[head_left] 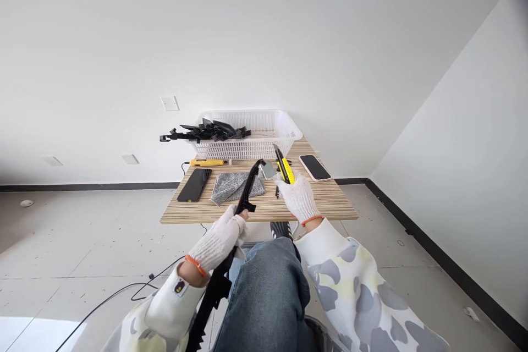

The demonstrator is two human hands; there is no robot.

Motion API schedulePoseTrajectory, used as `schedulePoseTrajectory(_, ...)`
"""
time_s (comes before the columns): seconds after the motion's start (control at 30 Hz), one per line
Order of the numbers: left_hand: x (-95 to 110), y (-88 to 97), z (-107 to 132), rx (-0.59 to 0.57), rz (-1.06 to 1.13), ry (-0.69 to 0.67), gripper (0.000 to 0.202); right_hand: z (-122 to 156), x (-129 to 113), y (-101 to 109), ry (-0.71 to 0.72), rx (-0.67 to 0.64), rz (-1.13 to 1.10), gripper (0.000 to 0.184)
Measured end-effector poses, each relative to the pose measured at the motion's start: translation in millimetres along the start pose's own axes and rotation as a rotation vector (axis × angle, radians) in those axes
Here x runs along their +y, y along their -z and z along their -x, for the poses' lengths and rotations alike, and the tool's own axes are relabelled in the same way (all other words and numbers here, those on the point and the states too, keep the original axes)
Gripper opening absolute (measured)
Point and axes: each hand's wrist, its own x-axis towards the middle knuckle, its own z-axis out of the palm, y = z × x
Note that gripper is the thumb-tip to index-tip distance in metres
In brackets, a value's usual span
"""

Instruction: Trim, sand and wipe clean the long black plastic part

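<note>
A gloved left hand [220, 236] is gripping a long black plastic strip [246, 192], which is slanting up past the front edge of a striped table [330, 206] and crossing in front of a grey cloth [227, 187]. The gloved right hand [299, 196] is gripping a yellow utility knife [286, 170], its blade pointing toward the back edge. Dark-screened phones are lying near the left edge [195, 185] and right edge. Along the back edge, a white basket [239, 150] is holding black parts [210, 130].
</note>
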Motion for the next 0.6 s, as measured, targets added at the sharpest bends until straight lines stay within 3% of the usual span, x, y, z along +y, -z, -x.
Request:
schedulePoseTrajectory(0.1,16,2.1,-12,0.023,0.102,0.069,0.033,-5,15,-6,-0.06,-0.089,-0.047,0.027)
schedulePoseTrajectory(0.33,29,-0.7,-72,-0.192,0.274,0.038,0.03,-20,34,-16,0.021,-0.326,-0.06,0.033)
schedulePoseTrajectory(0.47,30,-2.8,-89,-0.205,0.28,0.07,0.022,-45,38,-14,-0.035,-0.213,0.021,0.031)
schedulePoseTrajectory(0.6,28,-0.1,-95,-0.184,0.293,0.071,0.02,-56,47,-18,-0.155,-0.301,-0.09,0.037)
